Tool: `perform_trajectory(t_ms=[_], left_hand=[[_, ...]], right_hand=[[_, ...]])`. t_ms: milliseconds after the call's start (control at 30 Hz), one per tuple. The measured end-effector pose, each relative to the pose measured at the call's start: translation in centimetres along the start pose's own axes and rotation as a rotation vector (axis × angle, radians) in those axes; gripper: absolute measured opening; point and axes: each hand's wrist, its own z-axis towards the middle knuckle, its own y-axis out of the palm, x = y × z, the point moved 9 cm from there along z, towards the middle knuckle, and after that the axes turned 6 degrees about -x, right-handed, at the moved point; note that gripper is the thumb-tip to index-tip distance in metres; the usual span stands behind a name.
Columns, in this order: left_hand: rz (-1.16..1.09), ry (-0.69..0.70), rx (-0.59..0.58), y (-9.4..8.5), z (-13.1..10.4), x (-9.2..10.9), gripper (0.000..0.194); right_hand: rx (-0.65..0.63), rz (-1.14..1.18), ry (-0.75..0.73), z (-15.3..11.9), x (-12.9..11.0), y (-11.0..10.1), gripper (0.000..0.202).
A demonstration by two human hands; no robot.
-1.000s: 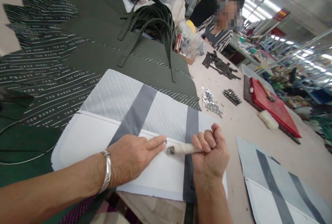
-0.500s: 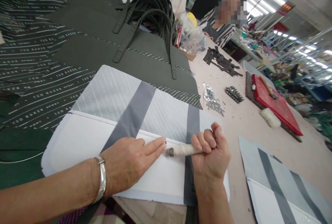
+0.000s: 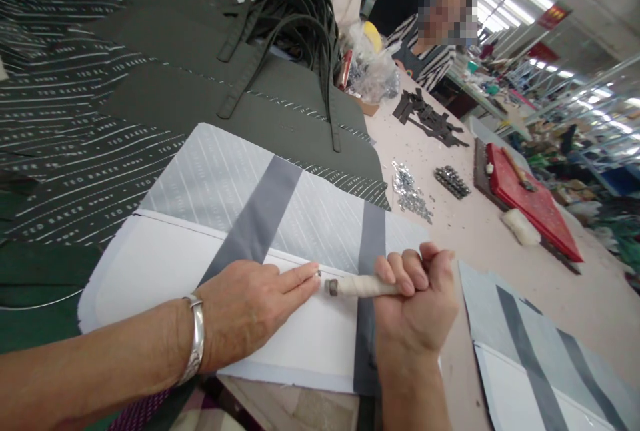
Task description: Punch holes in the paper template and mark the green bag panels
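A white and grey bag panel (image 3: 313,338) with two dark grey strips lies before me. My left hand (image 3: 250,311), with a silver bangle at the wrist, rests on it with index and middle fingers stretched out. A tiny metal piece (image 3: 319,274) sits at those fingertips; whether they touch it I cannot tell. My right hand (image 3: 415,294) is closed around a white-wrapped tool (image 3: 367,286). Its dark metal end points left, a little to the right of the metal piece and the left fingertips.
Behind the panel lie stacked dark green bag pieces (image 3: 190,94) with straps (image 3: 320,71). Small silver parts (image 3: 413,191), dark studs (image 3: 451,181), black strips (image 3: 430,118), a red board with a hammer (image 3: 520,174) and another panel (image 3: 545,344) occupy the right. A person (image 3: 415,24) stands beyond.
My right hand has shifted slightly right with the wrapped tool and tilted outward. My left hand stays nearly where it was on the panel.
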Motion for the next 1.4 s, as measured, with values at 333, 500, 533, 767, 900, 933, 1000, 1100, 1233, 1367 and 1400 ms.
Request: perform_trajectory(t_ms=[333,500,533,767,900,933,1000,1100,1233,1367,1400], left_hand=[[0.068,-0.023,-0.042,-0.1,0.2,0.1,0.042],[0.059,-0.024,-0.038,-0.3,0.2,0.1,0.041],[0.052,-0.026,-0.033,-0.3,0.2,0.1,0.042],[0.025,-0.019,0.021,-0.1,0.0,-0.1,0.039],[0.036,-0.025,0.04,-0.5,-0.1,-0.3,0.032],[0.041,-0.024,0.04,-0.5,-0.1,-0.3,0.031],[0.049,-0.022,0.047,-0.7,-0.1,-0.2,0.032],[0.053,-0.017,0.059,-0.8,-0.1,-0.2,0.032],[0.047,-0.028,0.085,-0.8,-0.1,-0.3,0.03],[0.023,-0.032,0.072,-0.5,-0.2,-0.3,0.031],[0.015,-0.032,0.066,-0.4,-0.1,-0.3,0.032]], right_hand=[[0.117,0.155,0.08,1.6,2.6,-2.0,0.029],[0.119,0.184,0.096,1.7,3.2,-2.5,0.03],[0.107,0.177,0.094,1.8,3.2,-2.6,0.029],[-0.088,0.001,-0.047,1.0,1.7,1.1,0.027],[-0.35,-0.161,-0.15,-0.7,0.5,5.7,0.025],[-0.385,-0.183,-0.154,-0.9,0.4,6.1,0.025],[-0.377,-0.185,-0.14,-0.7,0.3,5.8,0.026],[-0.274,-0.137,-0.121,0.1,0.3,3.8,0.03],[-0.289,-0.142,-0.148,0.1,0.1,3.4,0.032],[-0.408,-0.245,-0.238,-1.2,-0.2,5.7,0.031],[-0.44,-0.277,-0.262,-1.7,-0.2,6.3,0.03]])
